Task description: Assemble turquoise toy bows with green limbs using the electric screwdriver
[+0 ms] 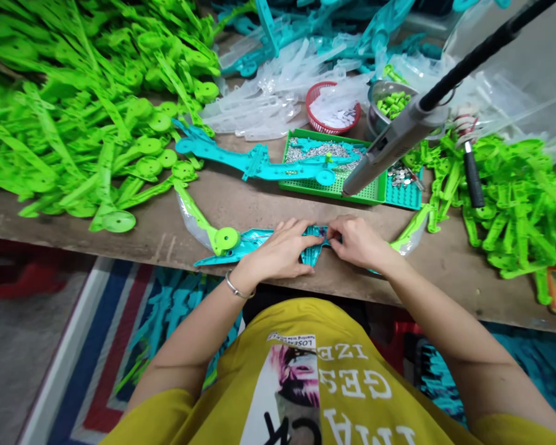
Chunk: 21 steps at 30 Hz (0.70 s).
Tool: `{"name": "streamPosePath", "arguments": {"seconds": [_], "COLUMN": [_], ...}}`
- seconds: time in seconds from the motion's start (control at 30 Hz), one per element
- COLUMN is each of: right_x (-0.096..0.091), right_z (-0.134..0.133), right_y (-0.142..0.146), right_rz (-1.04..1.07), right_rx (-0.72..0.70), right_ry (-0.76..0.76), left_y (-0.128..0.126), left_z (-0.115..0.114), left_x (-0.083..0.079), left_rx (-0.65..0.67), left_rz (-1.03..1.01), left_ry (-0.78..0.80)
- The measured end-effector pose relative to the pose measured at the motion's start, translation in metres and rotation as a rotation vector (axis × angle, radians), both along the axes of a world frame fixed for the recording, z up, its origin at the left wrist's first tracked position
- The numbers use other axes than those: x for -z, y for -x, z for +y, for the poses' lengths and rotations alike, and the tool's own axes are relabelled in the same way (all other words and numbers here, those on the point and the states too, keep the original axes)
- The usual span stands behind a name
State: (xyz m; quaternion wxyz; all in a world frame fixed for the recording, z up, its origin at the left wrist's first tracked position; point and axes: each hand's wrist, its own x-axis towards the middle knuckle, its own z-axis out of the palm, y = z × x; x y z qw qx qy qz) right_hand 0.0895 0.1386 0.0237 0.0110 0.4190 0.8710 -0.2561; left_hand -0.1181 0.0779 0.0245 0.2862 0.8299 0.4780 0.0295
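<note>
A long blue plastic half-shell (250, 243) lies along the table's front edge, with green arms carrying clear plastic pieces at both ends. The left green arm (225, 238) ends in a round disc; the right one (414, 228) is partly behind my forearm. My left hand (285, 248) rests flat across the shell, fingers stretched out, pressing it from above. Just right of it, my right hand (354, 240) pinches at the shell's middle with curled fingers; whatever sits between the fingertips is too small to make out. A matching blue half (269, 168) lies behind, one end over a green tray.
Green parts heap at left (74, 123) and right (514, 204). The green tray (375, 193) holds small metal pieces. Behind it stand a red basket (311, 102) and a metal bowl (375, 93). An electric screwdriver (389, 142) hangs above the tray, near a black-handled tool (472, 176).
</note>
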Motion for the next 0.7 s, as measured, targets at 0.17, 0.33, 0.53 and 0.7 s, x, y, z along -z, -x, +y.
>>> {"name": "streamPosePath", "arguments": {"seconds": [0.17,0.33,0.53,0.7], "right_x": [-0.013,0.000,0.012,0.013], "right_z": [-0.016,-0.034,-0.029,-0.030], "right_y": [0.012,0.021,0.002,-0.006], "right_rz": [0.069,0.314,0.382,0.201], "right_rx": [-0.049,0.125,0.234,0.050], "right_ry": [-0.036,-0.035,-0.133,-0.252], "left_y": [0.008,0.014,0.010,0.008], "left_z": [0.014,0.035,0.019,0.002], "left_x": [0.002,-0.002,-0.006,-0.003], "left_rx": [0.106,0.218,0.164,0.087], "left_rz": [-0.029,-0.035,0.047,0.079], "left_ry": [0.034,0.109,0.027,-0.032]}}
